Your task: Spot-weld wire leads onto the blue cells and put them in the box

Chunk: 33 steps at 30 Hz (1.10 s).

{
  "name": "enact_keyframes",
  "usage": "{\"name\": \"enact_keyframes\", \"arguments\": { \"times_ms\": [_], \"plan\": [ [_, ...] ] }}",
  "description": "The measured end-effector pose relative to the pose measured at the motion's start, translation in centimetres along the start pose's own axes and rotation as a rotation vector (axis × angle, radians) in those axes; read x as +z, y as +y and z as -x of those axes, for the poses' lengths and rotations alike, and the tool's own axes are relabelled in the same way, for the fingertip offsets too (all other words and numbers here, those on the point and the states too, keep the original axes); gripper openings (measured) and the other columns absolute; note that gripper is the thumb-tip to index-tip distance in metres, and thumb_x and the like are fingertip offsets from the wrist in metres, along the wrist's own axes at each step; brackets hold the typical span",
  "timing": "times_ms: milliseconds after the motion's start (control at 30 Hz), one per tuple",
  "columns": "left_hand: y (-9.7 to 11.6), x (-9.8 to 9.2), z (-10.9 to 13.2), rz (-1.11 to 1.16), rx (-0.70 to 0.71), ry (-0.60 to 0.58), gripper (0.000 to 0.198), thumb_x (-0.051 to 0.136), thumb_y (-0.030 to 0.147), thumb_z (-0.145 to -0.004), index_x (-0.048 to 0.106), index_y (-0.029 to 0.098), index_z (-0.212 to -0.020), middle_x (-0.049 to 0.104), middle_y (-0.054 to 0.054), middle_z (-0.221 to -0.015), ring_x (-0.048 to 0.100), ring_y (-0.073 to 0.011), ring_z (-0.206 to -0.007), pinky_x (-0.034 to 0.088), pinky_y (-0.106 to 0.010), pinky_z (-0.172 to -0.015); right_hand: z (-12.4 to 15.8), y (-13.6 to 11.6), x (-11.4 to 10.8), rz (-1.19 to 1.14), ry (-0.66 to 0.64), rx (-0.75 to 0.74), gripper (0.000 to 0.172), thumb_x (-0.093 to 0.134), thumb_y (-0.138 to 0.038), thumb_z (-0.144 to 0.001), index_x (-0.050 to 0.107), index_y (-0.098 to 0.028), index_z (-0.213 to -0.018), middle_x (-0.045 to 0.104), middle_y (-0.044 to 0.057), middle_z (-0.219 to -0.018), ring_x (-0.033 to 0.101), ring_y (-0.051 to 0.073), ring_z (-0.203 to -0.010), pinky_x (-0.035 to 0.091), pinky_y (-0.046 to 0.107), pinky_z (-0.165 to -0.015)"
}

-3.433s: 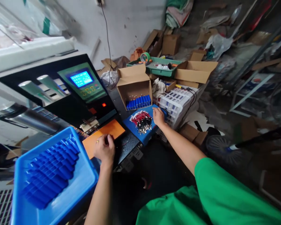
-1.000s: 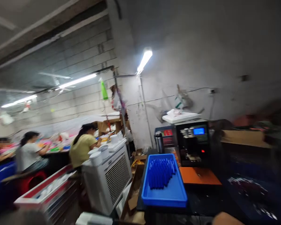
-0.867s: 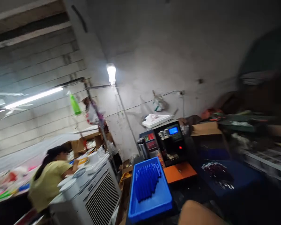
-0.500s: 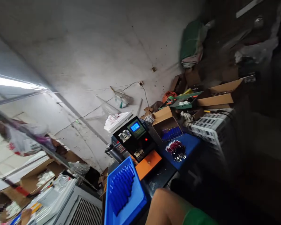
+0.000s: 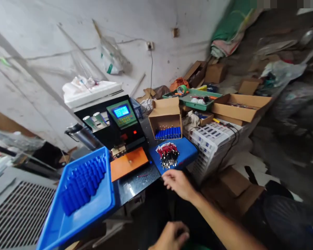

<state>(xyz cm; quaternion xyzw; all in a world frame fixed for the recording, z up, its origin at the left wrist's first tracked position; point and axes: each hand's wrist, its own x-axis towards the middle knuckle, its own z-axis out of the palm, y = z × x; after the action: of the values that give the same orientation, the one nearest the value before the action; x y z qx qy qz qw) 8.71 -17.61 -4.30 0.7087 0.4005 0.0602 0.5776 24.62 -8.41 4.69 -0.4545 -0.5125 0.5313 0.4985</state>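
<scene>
My right hand hovers by the front edge of a blue mat, fingers curled together; whatever they may hold is too small to make out. Just beyond it on the mat lies a bundle of short red and black wires with bare metal ends. Low in the view, in front of my body, my left hand is loosely bent, with a gap between thumb and fingers and nothing seen in it. An orange plate fronts a black machine with a lit blue screen, left of my hands.
Blue cylindrical cells stand in rows in a blue tray at left. More sit in an open cardboard box behind the mat. A steel flask leans beside the machine. Rightward are a white plastic crate and a green tray.
The view has swung down and levelled, bringing the bench closer. Both hands are now in sight; before, only a bent bare limb and a green garment showed at the bottom.
</scene>
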Motion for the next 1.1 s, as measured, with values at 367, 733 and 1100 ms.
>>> {"name": "enact_keyframes", "arguments": {
  "times_ms": [367, 733, 1100],
  "plan": [
    [-1.8, -13.4, -0.7, -0.358, 0.141, 1.155, 0.025, 0.055, 0.037, -0.091, 0.068, 0.019, -0.103, 0.072, -0.008, -0.094, 0.068, -0.0218, -0.087, 0.055, -0.036, -0.080, -2.2, 6.2, 3.7, 0.718, 0.088, -0.427, 0.033, 0.045, -0.021, -0.096, 0.070, -0.016, -0.116, 0.071, 0.014, -0.107, 0.067, 0.025, -0.100, 0.056, 0.039, -0.090],
    [-3.8, -11.9, 1.0, -0.236, 0.381, 1.256, 0.019, 0.056, 0.018, -0.091, 0.068, 0.019, -0.105, 0.073, -0.006, -0.097, 0.070, -0.0164, -0.090, 0.057, -0.030, -0.084, -2.0, 10.0, 7.7, 0.952, -0.175, -0.656, 0.051, 0.053, -0.012, -0.092, 0.050, -0.010, -0.143, 0.058, 0.018, -0.140, 0.047, 0.029, -0.138, 0.042, 0.052, -0.114],
    [-3.2, -11.0, 0.6, 0.015, 0.382, 1.365, 0.015, 0.060, 0.022, -0.089, 0.071, 0.019, -0.099, 0.074, -0.005, -0.093, 0.070, -0.0169, -0.087, 0.058, -0.030, -0.081, -2.3, 10.9, 6.2, 0.714, -0.092, -0.917, 0.033, 0.056, -0.003, -0.092, 0.070, -0.019, -0.117, 0.076, 0.009, -0.109, 0.068, 0.023, -0.113, 0.056, 0.044, -0.100]
  ]
}}
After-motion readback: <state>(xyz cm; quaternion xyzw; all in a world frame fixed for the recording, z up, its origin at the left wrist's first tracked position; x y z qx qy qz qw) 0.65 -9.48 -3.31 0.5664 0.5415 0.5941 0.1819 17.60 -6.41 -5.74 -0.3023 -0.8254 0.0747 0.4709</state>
